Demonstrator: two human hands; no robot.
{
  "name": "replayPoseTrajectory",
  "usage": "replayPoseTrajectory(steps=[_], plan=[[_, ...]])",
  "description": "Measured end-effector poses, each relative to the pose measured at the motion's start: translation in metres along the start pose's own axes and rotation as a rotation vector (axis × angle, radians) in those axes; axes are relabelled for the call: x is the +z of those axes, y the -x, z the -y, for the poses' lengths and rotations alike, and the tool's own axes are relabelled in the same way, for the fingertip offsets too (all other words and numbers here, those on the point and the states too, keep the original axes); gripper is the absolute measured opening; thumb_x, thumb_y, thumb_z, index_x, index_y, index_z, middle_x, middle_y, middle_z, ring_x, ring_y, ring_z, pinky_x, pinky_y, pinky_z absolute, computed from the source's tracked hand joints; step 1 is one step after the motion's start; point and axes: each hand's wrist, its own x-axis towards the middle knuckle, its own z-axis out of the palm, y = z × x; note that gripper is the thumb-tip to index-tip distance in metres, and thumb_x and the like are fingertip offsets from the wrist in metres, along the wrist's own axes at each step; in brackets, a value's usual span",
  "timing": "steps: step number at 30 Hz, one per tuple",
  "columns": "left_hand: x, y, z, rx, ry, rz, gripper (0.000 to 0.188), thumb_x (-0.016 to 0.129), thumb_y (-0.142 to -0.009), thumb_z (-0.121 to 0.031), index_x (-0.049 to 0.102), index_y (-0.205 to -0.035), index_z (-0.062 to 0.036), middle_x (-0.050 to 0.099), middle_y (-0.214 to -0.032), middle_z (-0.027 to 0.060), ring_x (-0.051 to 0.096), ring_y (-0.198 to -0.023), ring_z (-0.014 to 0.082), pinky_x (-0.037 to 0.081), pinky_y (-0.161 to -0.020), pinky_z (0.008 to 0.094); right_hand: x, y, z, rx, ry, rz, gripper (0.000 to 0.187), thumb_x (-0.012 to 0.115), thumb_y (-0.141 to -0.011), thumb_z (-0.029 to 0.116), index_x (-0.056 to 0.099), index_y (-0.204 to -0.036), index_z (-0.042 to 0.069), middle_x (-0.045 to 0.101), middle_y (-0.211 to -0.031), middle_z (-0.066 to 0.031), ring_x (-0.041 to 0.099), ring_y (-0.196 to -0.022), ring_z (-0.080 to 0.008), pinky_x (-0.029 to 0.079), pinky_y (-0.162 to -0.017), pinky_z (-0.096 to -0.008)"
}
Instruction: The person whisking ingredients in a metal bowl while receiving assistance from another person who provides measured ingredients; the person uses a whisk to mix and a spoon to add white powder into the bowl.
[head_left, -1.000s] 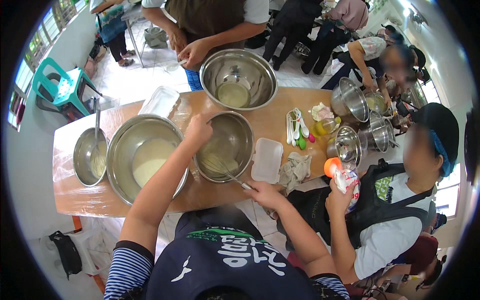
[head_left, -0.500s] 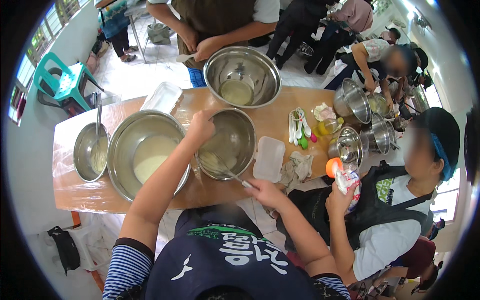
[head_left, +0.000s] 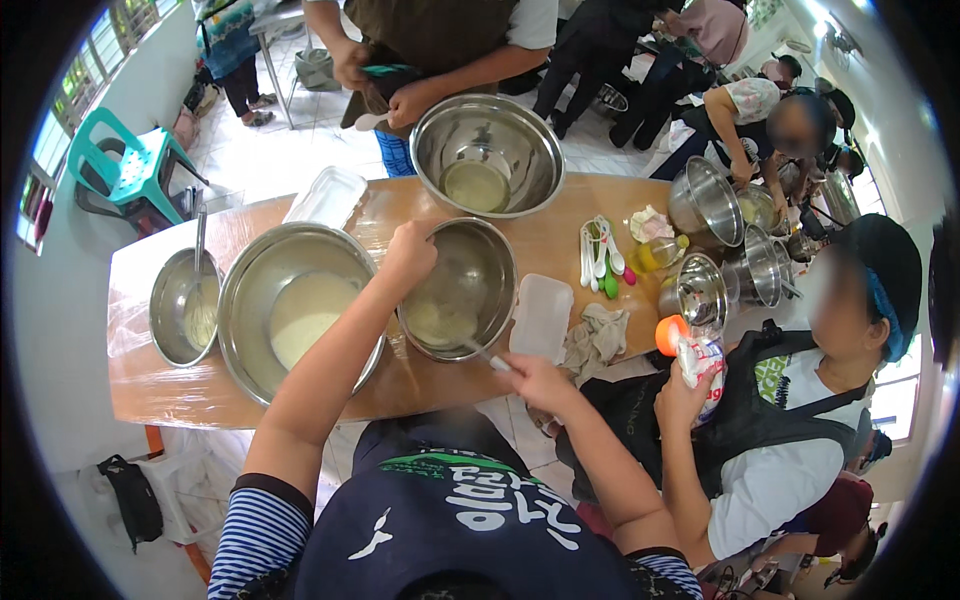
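My left hand grips the rim of a steel mixing bowl in front of me, fingers closed over its upper left edge. My right hand is wrapped round the handle of a whisk that slants into the same bowl. The whisk's wires are blurred in a pale, frothy liquid at the bottom. Under my left forearm stands a larger steel bowl with cream-coloured batter. Farther left, a small steel bowl holds another whisk.
Across the table, a person stands behind a steel bowl with pale liquid. To the right are measuring spoons, an oil bottle, a white foam tray and a cloth. A person beside me holds a white packet.
The whisk has shifted within the bowl and its wires are now smeared by motion. My left hand stays on the rim. The person opposite now has a dark object in hand.
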Motion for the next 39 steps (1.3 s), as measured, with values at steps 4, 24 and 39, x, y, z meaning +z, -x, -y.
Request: replayPoseTrajectory(steps=[4,24,39], plan=[[0.003,-0.001,0.0,-0.044,-0.025,0.001,0.033,0.048,-0.075,0.0,0.06,-0.105,-0.0099,0.06,-0.093,0.0208,0.056,-0.09,0.0362,0.043,-0.079,0.0398,0.003,-0.009,-0.003,0.135,0.162,-0.093,0.031,0.055,-0.08,0.023,0.057,-0.103,0.004,0.06,-0.083,-0.0211,0.059,-0.076,-0.0343,0.044,-0.069,-0.0393],[0.006,-0.004,0.013,-0.087,-0.061,-0.005,0.034,0.048,-0.071,0.004,0.061,-0.101,-0.0047,0.06,-0.091,0.0214,0.057,-0.088,0.0363,0.044,-0.078,0.0399,0.013,-0.001,-0.008,-0.095,0.287,-0.185,0.032,0.056,-0.079,0.021,0.055,-0.106,0.004,0.06,-0.083,-0.0209,0.057,-0.078,-0.0378,0.044,-0.07,-0.0415],[-0.012,0.013,0.006,-0.082,0.055,-0.019,0.035,0.048,-0.073,0.003,0.06,-0.104,-0.0079,0.06,-0.095,0.0194,0.057,-0.091,0.0348,0.043,-0.079,0.0374,-0.004,0.012,0.018,-0.017,0.054,0.042,0.026,0.051,-0.08,0.02,0.055,-0.099,0.002,0.059,-0.084,-0.0213,0.058,-0.08,-0.0361,0.044,-0.069,-0.0412]])
